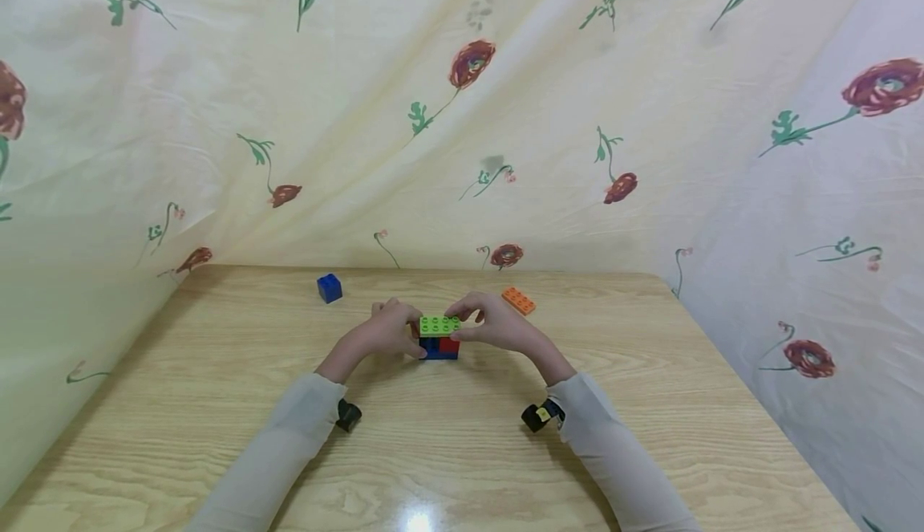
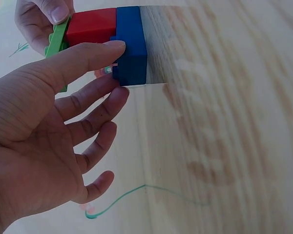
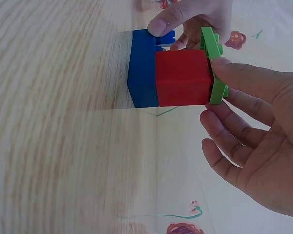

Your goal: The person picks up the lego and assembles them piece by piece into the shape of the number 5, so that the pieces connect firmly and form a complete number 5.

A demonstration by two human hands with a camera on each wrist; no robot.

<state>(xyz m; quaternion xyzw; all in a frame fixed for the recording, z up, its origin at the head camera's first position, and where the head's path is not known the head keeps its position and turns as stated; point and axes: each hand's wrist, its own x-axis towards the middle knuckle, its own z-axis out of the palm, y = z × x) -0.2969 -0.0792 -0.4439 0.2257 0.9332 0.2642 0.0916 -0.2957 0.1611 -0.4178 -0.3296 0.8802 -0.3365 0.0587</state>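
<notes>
A small stack of toy bricks stands on the table between both hands. Its base is a long blue brick, with a red brick on its right part. Over the red brick sits a flat light-green brick, slightly tilted, its left part overhanging the blue base. My left hand pinches the left end of the blue brick, thumb in front and fingertips behind. With thumb and fingers, my right hand pinches the right end of the green brick. The other right fingers are loosely bent.
A small blue brick lies at the back left of the wooden table. Behind the right hand is a flat orange brick. A flowered cloth hangs along the table's back and sides.
</notes>
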